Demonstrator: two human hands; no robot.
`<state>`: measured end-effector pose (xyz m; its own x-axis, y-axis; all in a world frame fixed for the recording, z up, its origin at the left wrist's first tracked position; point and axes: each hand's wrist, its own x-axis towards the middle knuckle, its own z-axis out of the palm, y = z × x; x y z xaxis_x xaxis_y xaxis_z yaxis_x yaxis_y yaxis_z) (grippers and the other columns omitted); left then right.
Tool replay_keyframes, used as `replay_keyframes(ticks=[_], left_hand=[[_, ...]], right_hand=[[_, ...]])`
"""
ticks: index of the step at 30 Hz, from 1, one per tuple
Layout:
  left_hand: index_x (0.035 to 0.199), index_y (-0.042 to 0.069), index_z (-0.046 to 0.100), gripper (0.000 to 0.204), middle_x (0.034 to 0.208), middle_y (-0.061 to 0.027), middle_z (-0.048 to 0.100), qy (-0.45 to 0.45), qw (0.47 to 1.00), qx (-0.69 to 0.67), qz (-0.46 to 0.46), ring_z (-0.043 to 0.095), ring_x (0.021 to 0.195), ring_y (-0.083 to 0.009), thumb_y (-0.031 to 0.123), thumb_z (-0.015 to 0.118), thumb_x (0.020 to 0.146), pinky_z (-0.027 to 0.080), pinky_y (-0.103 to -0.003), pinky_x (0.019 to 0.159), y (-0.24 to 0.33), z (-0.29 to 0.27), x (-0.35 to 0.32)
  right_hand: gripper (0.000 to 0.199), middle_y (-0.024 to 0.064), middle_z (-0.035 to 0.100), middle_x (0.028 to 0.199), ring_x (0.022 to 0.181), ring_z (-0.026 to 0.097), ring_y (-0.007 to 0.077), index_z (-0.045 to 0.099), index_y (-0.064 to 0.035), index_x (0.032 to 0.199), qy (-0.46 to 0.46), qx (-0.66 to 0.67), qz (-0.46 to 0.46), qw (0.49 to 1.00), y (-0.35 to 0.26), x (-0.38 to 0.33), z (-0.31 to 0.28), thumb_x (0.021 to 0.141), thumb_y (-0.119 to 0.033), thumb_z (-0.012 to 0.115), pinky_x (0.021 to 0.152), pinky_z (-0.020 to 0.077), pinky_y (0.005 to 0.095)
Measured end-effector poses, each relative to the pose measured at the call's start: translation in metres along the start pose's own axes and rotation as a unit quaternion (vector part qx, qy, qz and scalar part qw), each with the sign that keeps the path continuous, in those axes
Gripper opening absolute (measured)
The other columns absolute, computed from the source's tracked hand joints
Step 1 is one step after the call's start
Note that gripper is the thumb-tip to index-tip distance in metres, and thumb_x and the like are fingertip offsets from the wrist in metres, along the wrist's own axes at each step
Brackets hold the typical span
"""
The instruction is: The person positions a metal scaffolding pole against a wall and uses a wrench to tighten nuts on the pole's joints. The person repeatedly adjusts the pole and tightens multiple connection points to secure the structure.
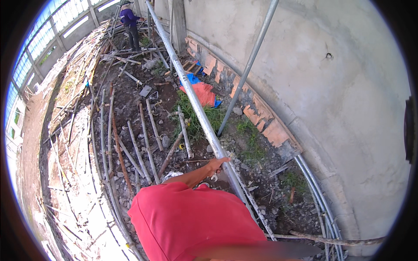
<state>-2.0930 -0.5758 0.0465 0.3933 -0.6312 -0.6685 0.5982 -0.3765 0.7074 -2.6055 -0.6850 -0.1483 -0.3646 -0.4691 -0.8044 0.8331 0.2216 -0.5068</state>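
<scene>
A long, silvery metal pole (197, 104) slants over the rubble-strewn ground (127, 98), shiny along its length. The left hand (217, 164) has its fingers curled around it; the right hand is out of sight, so I can't tell its state. A red shirt (191, 217) hides the pole's lower end (a brownish blur (278, 250) smears the bottom edge).

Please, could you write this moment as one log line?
left hand: gripping metal pipe | right hand: not visible | nearby: slanted pole, sticks | background: another person
</scene>
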Motion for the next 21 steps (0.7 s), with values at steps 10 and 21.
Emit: replay_keyframes(ticks=[10, 21], left_hand=[[0.095, 0.009, 0.069, 0.036, 0.074, 0.0024, 0.059, 0.012, 1.000, -0.004, 0.002, 0.042, 0.053, -0.0069, 0.044, 0.076, 0.089, 0.031, -0.027, 0.044, -0.001, -0.002, -0.012], [0.094, 0.008, 0.069, 0.042, 0.074, 0.0017, 0.060, 0.006, 1.000, 0.004, -0.001, 0.043, 0.055, -0.0074, 0.049, 0.075, 0.087, 0.031, -0.028, 0.045, 0.003, 0.003, -0.022]], right_hand=[[0.066, 0.0099, 0.060, 0.118, 0.116, 0.054, 0.0312, 0.061, -0.0074, 0.116, -0.001, 0.000, 0.000, 1.000, -0.001, -0.002, 0.002, 0.076, -0.056, 0.082, 0.105, 0.0412, 0.0561], [0.064, 0.0096, 0.061, 0.118, 0.116, 0.054, 0.0313, 0.062, -0.0080, 0.114, -0.001, 0.004, 0.009, 1.000, 0.009, -0.003, -0.003, 0.076, -0.055, 0.082, 0.105, 0.0411, 0.0561]])
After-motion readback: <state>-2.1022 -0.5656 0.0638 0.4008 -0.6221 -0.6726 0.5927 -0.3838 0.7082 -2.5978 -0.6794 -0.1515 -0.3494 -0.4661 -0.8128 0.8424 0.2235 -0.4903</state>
